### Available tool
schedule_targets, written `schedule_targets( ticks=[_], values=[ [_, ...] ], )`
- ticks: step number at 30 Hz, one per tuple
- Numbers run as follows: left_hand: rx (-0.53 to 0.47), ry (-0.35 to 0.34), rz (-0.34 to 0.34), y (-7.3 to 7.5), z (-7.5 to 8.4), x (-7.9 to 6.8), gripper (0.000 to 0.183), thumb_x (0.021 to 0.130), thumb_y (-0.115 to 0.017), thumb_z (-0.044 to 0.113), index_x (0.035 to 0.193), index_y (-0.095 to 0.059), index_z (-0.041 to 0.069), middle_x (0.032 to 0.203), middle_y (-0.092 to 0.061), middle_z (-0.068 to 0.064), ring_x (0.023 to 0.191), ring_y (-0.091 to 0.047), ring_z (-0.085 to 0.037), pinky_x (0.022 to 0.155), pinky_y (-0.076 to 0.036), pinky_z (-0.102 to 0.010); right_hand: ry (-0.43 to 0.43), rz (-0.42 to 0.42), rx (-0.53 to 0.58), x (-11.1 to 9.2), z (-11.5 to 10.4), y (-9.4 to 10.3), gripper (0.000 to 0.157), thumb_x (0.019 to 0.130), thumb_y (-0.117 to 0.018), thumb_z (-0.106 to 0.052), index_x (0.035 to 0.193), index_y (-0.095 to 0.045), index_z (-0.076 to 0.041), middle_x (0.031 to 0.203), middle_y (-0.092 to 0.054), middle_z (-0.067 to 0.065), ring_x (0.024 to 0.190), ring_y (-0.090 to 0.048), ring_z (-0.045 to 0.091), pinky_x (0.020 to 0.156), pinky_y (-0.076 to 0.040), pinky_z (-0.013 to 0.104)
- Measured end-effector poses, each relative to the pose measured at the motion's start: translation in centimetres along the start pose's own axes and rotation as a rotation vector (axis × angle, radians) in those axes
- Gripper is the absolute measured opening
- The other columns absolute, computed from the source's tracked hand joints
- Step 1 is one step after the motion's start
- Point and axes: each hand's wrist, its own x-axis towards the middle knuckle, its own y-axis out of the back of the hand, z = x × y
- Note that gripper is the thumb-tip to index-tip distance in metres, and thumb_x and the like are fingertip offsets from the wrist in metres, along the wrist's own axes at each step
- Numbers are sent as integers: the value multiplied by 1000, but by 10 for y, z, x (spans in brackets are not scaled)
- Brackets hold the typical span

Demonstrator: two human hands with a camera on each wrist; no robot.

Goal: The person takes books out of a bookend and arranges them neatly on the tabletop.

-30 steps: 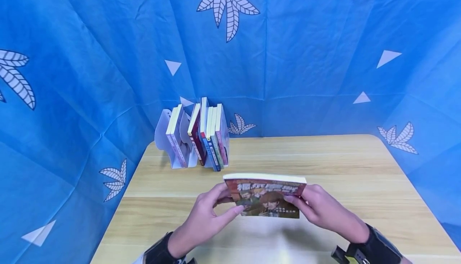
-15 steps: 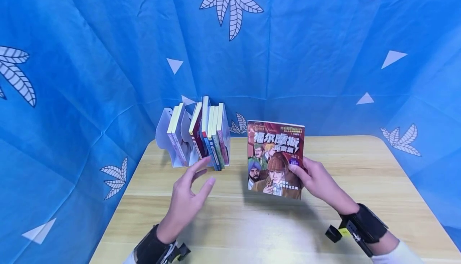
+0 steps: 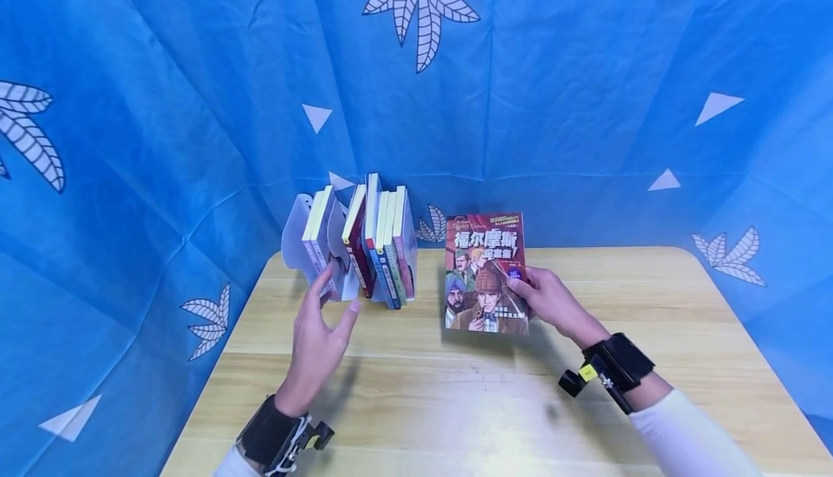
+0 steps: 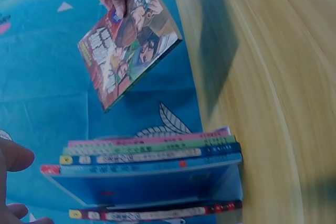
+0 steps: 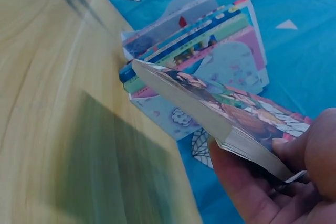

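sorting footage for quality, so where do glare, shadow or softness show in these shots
Head view: bright glare on the near part of the table, but the large title on the held book is readable; left wrist view: dimmer and soft, small print on the spines of the upright books hard to read; right wrist view: also dim, with a broad dark shadow on the table.

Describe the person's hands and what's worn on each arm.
The left hand and right hand are bare. Black wrist bands carry small black blocks; a yellow label shows on the right side. The sleeves are whitish.
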Motion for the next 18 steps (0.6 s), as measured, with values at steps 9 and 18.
schedule_targets(
  ticks=[9, 18],
  values=[
    [29, 66, 43, 2, -21, 9, 79, 100, -68, 16, 164, -23, 12, 171, -26, -14, 155, -32, -41, 127, -30, -64, -54, -12, 46, 26, 5, -11, 32, 109, -49, -14, 128, -62, 9, 94, -77, 17, 71, -68, 12, 62, -61, 29],
    [17, 153, 64, 6, -36, 20, 83, 101, -65, 16, 166, -13, 13, 173, -19, -15, 159, -24, -39, 128, -31, -60, -107, 5, 25, 47, 11, -23, 28, 109, -49, -11, 118, -65, 10, 92, -72, 14, 71, -63, 12, 62, -56, 25]
  ],
)
